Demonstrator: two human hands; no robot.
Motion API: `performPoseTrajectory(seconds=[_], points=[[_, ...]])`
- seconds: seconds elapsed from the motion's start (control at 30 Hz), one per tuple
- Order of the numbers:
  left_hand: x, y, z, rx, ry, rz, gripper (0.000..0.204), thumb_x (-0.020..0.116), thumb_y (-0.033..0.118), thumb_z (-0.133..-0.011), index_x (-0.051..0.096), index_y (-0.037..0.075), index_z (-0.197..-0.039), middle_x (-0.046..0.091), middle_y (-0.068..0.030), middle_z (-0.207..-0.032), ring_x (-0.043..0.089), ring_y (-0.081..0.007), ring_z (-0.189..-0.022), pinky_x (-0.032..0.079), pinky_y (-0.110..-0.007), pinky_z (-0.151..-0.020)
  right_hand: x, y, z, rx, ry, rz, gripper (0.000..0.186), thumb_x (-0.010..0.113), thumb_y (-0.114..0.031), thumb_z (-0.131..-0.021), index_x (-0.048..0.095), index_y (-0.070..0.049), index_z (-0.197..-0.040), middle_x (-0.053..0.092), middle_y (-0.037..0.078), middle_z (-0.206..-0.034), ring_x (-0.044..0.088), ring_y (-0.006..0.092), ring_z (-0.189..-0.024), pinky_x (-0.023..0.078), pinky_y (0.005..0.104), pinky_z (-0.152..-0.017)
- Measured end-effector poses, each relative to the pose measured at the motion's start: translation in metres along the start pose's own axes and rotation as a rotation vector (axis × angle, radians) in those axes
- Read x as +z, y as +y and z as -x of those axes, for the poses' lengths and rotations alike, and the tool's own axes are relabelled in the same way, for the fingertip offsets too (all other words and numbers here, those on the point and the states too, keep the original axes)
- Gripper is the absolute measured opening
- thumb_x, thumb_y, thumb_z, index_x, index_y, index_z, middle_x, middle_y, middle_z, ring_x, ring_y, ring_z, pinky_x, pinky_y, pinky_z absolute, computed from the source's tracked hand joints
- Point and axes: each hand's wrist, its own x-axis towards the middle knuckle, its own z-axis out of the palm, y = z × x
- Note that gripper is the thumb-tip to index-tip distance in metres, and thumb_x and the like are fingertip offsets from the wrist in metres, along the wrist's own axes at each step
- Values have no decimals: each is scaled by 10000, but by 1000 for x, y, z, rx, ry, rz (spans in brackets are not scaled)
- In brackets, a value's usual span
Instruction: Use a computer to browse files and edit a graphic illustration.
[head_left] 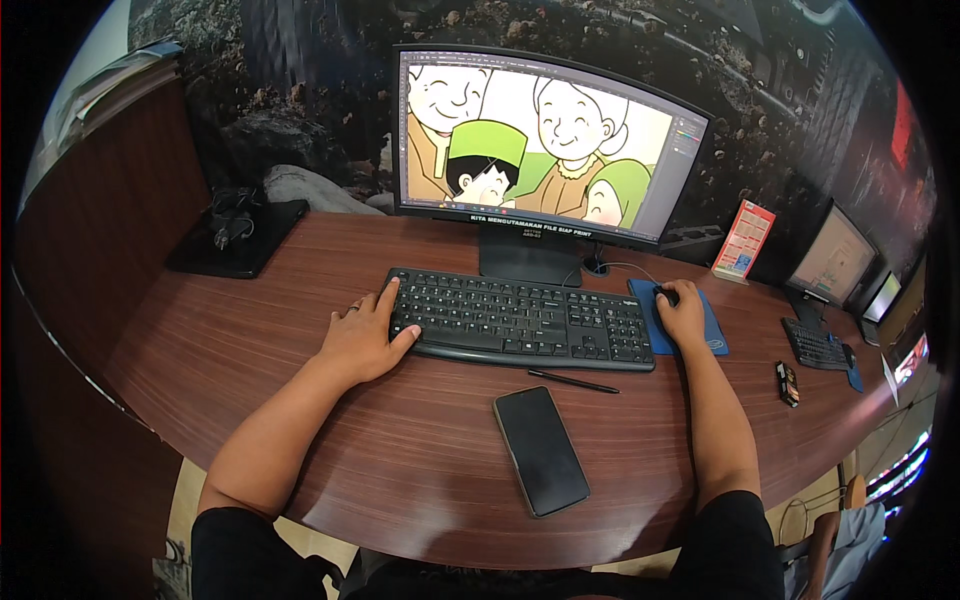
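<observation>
My left hand point(368, 338) rests at the left end of a black keyboard point(520, 315), fingers spread, with the thumb and a fingertip on its keys. At the keyboard's right, my right hand point(682, 312) is curled over a black computer mouse point(664, 293), mostly hidden under the fingers, on a blue mouse pad point(716, 335). Behind the keyboard stands a monitor point(545, 140) showing a cartoon drawing of several people, one in a green cap, inside an editing window. A black stylus-like pen point(573, 381) lies in front of the keyboard, above a dark-screened phone point(541, 450).
The brown wooden desk point(400, 480) curves around me. A black flat device with a coiled cable point(235, 235) sits at the left. To the right are a red desk calendar point(743, 240), a small dark pack point(788, 384), a second monitor point(835, 255) and keyboard point(815, 343). Another person's arm point(822, 555) shows lower right.
</observation>
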Motion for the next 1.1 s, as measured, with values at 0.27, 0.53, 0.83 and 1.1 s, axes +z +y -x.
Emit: performPoseTrajectory(seconds=[0.27,0.53,0.83,1.1], points=[[9,55,-5,530,387,-69,540,555,362,-1012,524,24,-1433,497,-197,-1508,393,-395,-1459,299,-591,-1185,-3,1,-8,-8,23,78,414,729,-261,-858,668,-90,-1230,644,172,-1253,625,390,-1153,506,458,-978],[30,132,-43,835,197,-28,376,539,237,-1028,627,15,-1319,605,-135,-1401,493,-338,-1380,334,-570,-1176,3,3,-6,91,-17,61,424,715,-309,-877,668,-119,-1253,632,147,-1321,630,357,-1187,503,455,-998],[35,143,-49,770,232,1,542,541,304,-1020,471,36,-1486,601,-227,-1376,476,-370,-1389,293,-571,-1194,-7,-10,-4,146,-52,75,399,724,-275,-872,681,-122,-1238,639,121,-1313,621,356,-1195,501,466,-1012],[6,90,-17,435,388,8,694,640,274,-960,352,44,-1548,492,-240,-1496,439,-411,-1418,277,-563,-1197,-8,-7,-6,145,-54,40,372,725,-235,-867,686,-115,-1217,642,122,-1300,616,372,-1196,494,468,-1025]])
